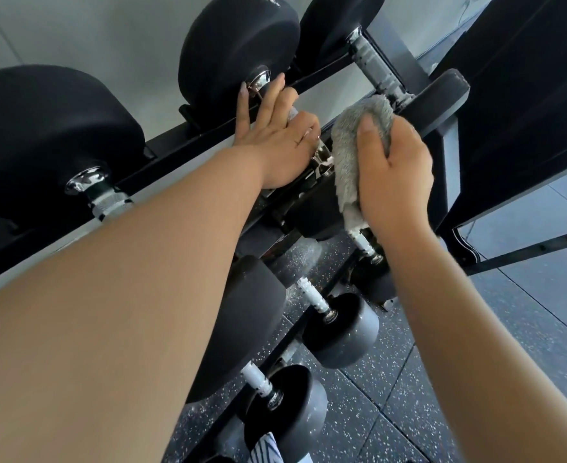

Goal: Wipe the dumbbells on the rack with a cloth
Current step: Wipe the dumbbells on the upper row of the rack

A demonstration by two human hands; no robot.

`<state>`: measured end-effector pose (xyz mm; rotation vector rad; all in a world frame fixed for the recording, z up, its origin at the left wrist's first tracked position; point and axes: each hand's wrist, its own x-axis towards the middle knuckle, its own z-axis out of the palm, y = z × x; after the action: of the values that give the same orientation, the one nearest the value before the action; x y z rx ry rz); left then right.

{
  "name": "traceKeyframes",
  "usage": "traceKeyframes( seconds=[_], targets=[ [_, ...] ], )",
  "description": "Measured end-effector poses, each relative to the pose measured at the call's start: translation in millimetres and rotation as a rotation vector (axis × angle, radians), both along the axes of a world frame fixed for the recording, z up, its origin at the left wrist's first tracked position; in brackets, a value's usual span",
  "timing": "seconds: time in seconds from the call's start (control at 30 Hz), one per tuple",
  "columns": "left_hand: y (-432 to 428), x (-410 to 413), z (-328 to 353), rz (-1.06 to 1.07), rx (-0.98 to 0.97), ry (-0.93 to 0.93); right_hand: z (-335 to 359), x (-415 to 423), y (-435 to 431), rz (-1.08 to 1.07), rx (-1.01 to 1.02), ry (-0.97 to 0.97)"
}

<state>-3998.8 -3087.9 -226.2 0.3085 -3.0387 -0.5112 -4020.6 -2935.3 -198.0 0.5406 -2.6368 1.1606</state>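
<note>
Black round-headed dumbbells lie on the top shelf of a black rack (pixel 162 145). My left hand (pixel 275 142) rests over the chrome handle of the middle dumbbell (pixel 238 51), its fingers stretched along the handle toward the far head. My right hand (pixel 394 168) grips a grey fluffy cloth (pixel 352 148) and presses it against that dumbbell's near end, which is mostly hidden beneath the cloth and hand. Another dumbbell (pixel 51 138) sits to the left, partly covered by my left forearm.
A third top-shelf dumbbell (pixel 372 65) lies at the right by the rack's end post (pixel 442 95). Smaller grey dumbbells (pixel 339 329) sit on lower shelves. Speckled rubber flooring (pixel 392 396) spreads below, and a dark panel (pixel 526 95) stands at the right.
</note>
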Motion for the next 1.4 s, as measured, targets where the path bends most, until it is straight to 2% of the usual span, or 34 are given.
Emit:
traceKeyframes(
  seconds=[0.07,0.13,0.33,0.53,0.83,0.97,1.07,1.33,1.4],
  targets=[
    [0,-1,-1,0.008,0.000,-0.004,7,-8,-2,-0.028,-0.001,-0.094],
    [1,-2,-1,0.017,0.002,0.000,7,-3,-5,-0.062,0.024,-0.064],
    [3,-1,2,0.022,0.038,0.005,-22,29,-8,-0.029,0.045,0.291],
    [2,0,-6,0.017,0.020,0.062,-39,32,-1,0.068,0.069,0.468],
    [10,1,-7,0.085,0.028,0.139,-37,2,15,0.239,-0.160,0.431],
    [16,0,-10,0.139,0.031,0.180,-29,-18,23,0.360,-0.212,0.283],
    [20,-1,-11,0.182,0.036,0.211,-20,-33,26,0.435,-0.310,-0.018],
    [32,-5,-9,0.285,0.106,0.191,-6,-77,28,0.289,-0.578,-0.791],
    [32,-6,-9,0.298,0.127,0.199,-7,-83,28,0.277,-0.569,-0.862]
  ],
)
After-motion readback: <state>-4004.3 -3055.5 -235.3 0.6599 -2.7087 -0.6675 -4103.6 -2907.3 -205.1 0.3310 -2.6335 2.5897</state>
